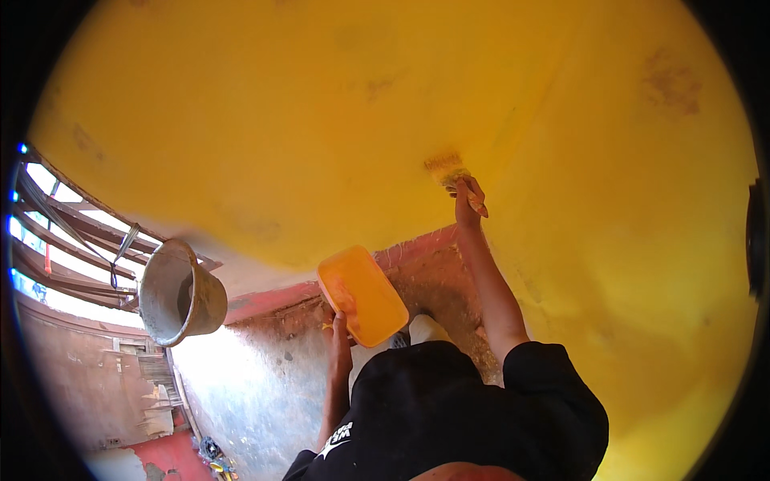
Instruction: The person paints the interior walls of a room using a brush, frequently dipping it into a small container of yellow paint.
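Note:
My right hand [470, 200] is closed round the handle of a paintbrush [446, 166], raised in front of a yellow painted wall [321, 120]. The wide bristles are coated in yellow paint and lie at the wall's surface; contact is hard to make out. Lower and to the left, my left hand [341, 330] grips the near left edge of an orange-yellow plastic tub [365, 295]. Reddish-orange streaks show on the tub's inside. Most of the left fingers are hidden beneath it.
A worn grey bucket [210, 303] hangs at the left by wooden slats [80, 228] with daylight behind. A red band [273, 302] runs along the wall's lower part. Small clutter [215, 454] lies on the floor at the lower left. Darker patches mark the yellow wall.

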